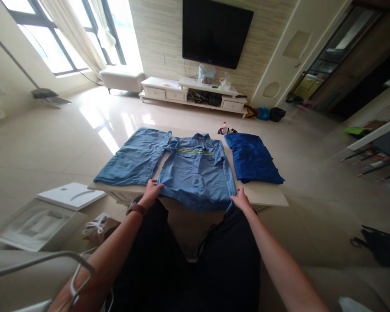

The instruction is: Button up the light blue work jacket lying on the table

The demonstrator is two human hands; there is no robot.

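Observation:
A light blue work shirt (195, 173) with a collar and yellow chest stripes lies spread on the low table (269, 197), its hem hanging over the near edge. My left hand (151, 191) pinches the shirt's left bottom corner. At the right bottom corner, my right hand (241, 199) grips the cloth between thumb and fingers. To the left lies a folded light blue garment (136, 156), touching the shirt's sleeve. A folded dark blue garment (255, 158) rests on the right side of the table.
Behind the table's far edge a bottle with a red cap (225, 128) shows. A white flat box (71, 195) and a plastic bag (99, 227) are on the left near side. A TV cabinet (195, 102) stands along the wall, and a black bag (381, 245) lies on the right.

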